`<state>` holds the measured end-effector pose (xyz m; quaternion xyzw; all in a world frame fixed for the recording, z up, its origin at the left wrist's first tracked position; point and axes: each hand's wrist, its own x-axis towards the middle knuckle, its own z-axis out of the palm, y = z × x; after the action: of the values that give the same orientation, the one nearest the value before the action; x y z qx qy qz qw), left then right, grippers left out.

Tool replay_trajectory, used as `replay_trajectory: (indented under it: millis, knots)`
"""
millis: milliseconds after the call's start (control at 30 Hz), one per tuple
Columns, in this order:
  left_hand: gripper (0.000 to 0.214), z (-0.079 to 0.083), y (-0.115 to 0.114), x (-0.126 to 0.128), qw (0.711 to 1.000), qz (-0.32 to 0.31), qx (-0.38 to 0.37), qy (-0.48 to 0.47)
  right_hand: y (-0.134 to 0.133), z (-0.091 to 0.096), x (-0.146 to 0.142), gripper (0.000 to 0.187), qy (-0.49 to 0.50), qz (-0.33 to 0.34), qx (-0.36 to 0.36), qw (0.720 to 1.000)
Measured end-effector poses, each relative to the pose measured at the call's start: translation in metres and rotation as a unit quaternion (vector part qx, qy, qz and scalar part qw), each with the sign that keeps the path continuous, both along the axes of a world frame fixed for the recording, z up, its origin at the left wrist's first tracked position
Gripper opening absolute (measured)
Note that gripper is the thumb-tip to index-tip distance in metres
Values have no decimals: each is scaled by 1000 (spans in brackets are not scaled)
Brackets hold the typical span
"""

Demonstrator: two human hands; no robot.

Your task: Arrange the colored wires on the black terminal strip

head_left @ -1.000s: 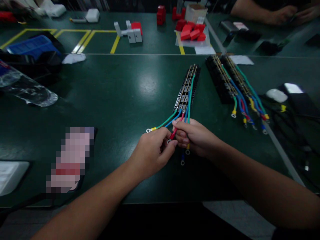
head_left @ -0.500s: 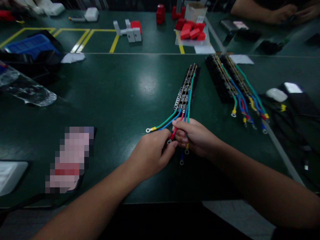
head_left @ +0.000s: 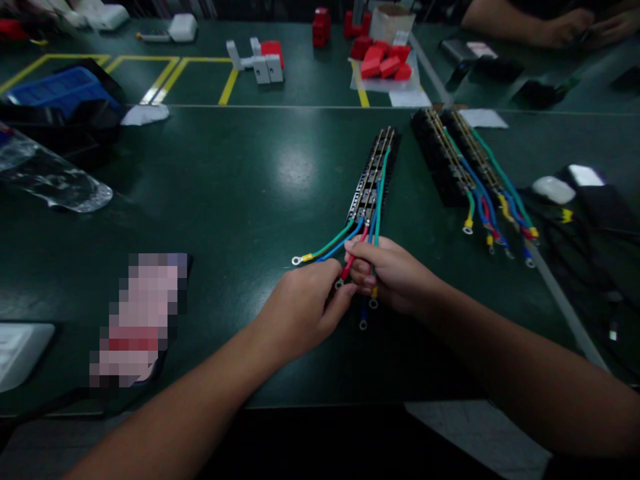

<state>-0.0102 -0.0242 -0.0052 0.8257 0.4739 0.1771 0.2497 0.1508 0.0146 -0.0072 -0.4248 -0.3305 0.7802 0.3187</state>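
A long black terminal strip lies on the green table, with green, blue and red wires running out of its near end. My right hand is closed around the bundle of these wires just below the strip. My left hand is closed too, its thumb and fingers pinching the tip of the red wire beside my right hand. One green wire with a yellow sleeve and ring lug lies loose to the left. Blue and yellow-sleeved lugs hang below my right hand.
Two more wired black strips lie to the right. Red blocks and white parts sit at the back, a blue tray and clear plastic bag at the left. Another person's hands are at the far right.
My left hand has slid slightly down and toward me along the red wire. The right hand and strip have hardly moved.
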Motion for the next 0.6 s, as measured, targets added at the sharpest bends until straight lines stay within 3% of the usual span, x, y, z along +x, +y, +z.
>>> replay_trajectory:
  millis: [600]
  knots:
    - [20, -1, 0, 0, 1000, -3, 9, -2, 1, 2, -1, 36, -1, -9, -10, 1000]
